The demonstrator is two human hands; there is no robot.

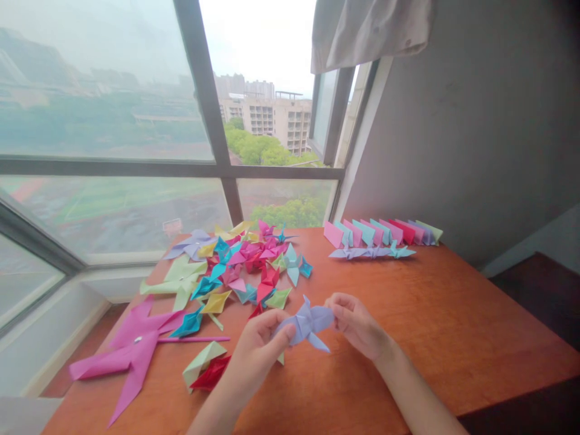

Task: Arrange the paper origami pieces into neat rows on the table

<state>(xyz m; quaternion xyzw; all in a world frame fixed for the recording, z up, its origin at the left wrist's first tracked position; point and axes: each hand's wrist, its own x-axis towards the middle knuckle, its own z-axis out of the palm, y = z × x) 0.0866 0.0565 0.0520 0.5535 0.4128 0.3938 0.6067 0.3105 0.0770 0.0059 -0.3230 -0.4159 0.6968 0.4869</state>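
Observation:
A lavender origami crane (309,322) is held up over the wooden table between both of my hands. My left hand (263,344) pinches one of its wings between thumb and fingers. On the other side, the fingertips of my right hand (356,321) are closed on the tip of the opposite wing. The crane's wings are spread, with one point sticking up and another slanting down towards me. Just left of my left hand lie a red folded paper piece (211,373) and a pale green one (202,361).
Many colourful folded paper pieces (244,260) cover the table's back left. A magenta pinwheel (138,339) and a pale green pinwheel (177,279) lie at left. Several upright folded papers (385,231) stand in a row behind small cranes (372,251). Windows (272,172) border the table (453,338).

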